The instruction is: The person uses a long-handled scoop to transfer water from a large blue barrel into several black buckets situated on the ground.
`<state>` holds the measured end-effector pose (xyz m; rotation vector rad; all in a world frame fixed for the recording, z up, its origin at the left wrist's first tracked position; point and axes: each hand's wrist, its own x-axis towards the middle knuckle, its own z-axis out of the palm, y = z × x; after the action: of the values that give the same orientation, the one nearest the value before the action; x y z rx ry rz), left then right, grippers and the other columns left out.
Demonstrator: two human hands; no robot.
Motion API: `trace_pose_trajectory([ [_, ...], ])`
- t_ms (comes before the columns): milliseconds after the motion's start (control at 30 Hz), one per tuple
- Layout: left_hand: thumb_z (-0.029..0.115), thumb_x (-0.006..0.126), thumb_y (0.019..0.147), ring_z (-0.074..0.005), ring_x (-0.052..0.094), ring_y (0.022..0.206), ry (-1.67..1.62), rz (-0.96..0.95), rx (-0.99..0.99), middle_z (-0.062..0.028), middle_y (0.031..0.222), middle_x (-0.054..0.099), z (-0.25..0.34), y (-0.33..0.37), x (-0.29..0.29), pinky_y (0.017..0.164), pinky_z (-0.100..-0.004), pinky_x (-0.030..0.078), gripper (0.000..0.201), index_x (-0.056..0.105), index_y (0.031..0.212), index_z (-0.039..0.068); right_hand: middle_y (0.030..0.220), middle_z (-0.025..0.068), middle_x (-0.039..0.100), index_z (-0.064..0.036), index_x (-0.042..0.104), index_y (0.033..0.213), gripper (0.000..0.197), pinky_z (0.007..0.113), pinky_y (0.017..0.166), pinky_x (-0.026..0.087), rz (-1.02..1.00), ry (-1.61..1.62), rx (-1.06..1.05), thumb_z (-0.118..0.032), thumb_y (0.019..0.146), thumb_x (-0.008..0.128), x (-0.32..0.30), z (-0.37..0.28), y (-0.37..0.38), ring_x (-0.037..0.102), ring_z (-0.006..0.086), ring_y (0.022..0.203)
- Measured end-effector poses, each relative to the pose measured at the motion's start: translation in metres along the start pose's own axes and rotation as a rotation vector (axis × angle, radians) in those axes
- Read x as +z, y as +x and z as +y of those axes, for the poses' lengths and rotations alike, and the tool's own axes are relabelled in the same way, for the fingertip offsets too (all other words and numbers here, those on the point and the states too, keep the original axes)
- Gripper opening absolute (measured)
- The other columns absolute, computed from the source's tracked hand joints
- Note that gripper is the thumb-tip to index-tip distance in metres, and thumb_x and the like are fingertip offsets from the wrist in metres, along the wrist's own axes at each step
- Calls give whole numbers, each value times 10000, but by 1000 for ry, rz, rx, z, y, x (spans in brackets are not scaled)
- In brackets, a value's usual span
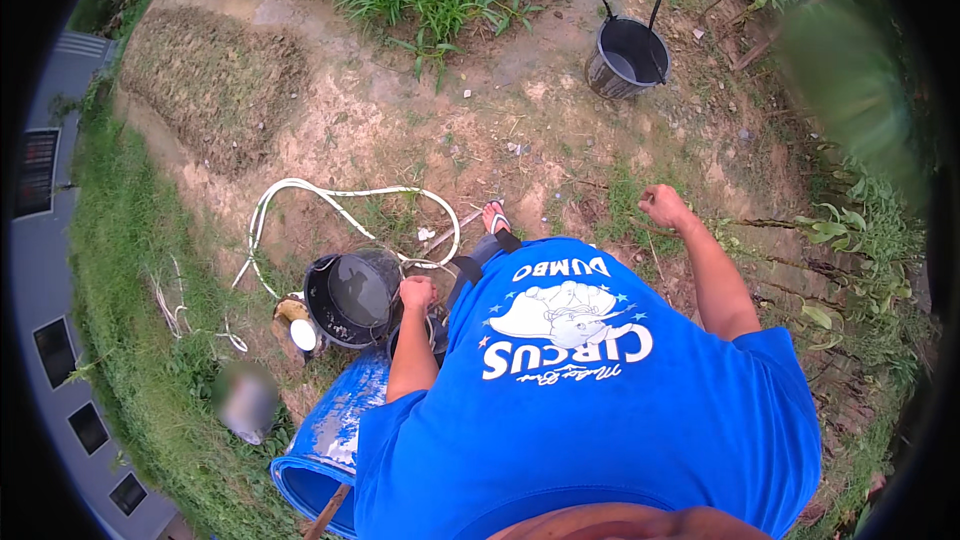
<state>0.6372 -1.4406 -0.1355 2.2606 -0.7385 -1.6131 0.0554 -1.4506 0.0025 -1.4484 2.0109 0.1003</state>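
Observation:
My left hand (418,292) is closed at the right side of a black bucket (318,305), apparently round its handle, though the fingers hide most of the grip. Murky water (357,290) stands in this bucket. A second dark container (438,332) shows partly beneath my left forearm, the rest hidden by my arm and blue shirt. Out to the right, my right hand (663,207) hangs in the air with curled fingers and nothing visible in it. A pale hose (290,183) loops over the ground just beyond the water bucket.
Farther off at the upper right stands another black bucket (612,73) with its handle raised. A worn blue barrel (340,405) lies near my left side, a stick (330,512) at its mouth. A white round object (303,334) sits beside the water bucket. Plants (825,315) line the right.

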Motion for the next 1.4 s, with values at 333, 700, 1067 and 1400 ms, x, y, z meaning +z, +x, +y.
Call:
trace_pose_trajectory([
  [333, 93, 594, 901, -149, 633, 575, -85, -30, 165, -101, 774, 662, 152, 50, 40, 475, -267, 520, 140, 637, 938, -35, 794, 173, 665, 7, 669, 966, 274, 398, 735, 506, 200, 81, -2, -224, 819, 685, -153, -27, 90, 649, 304, 767],
  [700, 88, 624, 822, -194, 627, 582, -202, 417, -211, -126, 715, 634, 123, 11, 109, 481, -328, 571, 167, 651, 859, -73, 1015, 207, 659, -46, 605, 1169, 420, 439, 891, 472, 622, -19, -75, -270, 821, 682, -335, 0, 346, 622, 360, 984],
  [1067, 123, 650, 876, -173, 654, 646, -202, 328, -75, -127, 849, 651, 255, -45, 268, 549, -289, 566, 272, 586, 1045, -81, 815, 258, 639, 19, 651, 939, 266, 474, 776, 483, 272, -15, -342, -235, 872, 610, -395, 43, 496, 631, 417, 852],
  [1400, 145, 666, 867, -153, 649, 623, -172, 259, 143, -118, 803, 687, 365, -11, 288, 551, -294, 532, 219, 645, 960, -52, 857, 262, 656, 38, 661, 821, 357, 491, 767, 498, 179, -145, -406, -319, 833, 657, -424, -59, 385, 637, 421, 876],
])
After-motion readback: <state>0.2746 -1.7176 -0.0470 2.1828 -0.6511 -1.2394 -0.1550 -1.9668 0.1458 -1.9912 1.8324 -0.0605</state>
